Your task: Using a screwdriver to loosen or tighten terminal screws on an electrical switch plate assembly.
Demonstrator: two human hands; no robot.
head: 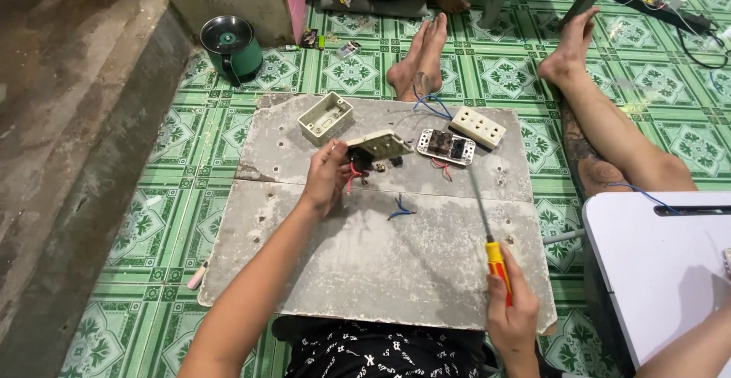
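My left hand (pixel 329 176) holds up a beige switch plate (pixel 378 146) with a black module and red wires hanging under it, above the grey board (pixel 365 264). My right hand (pixel 512 313) grips a screwdriver (pixel 487 229) by its yellow and red handle near the board's right front corner; the long shaft points up toward a bare switch frame (pixel 445 146). Beside that frame lies a beige socket plate (pixel 478 127). An empty beige wall box (pixel 326 118) sits at the back left of the board. A short blue wire piece (pixel 399 210) lies mid-board.
My legs and bare feet (pixel 419 62) stretch out past the board on a green patterned tile floor. A green pot (pixel 231 45) stands at the back left. A white box (pixel 659 264) is at right, with another person's arm (pixel 689 355) beside it.
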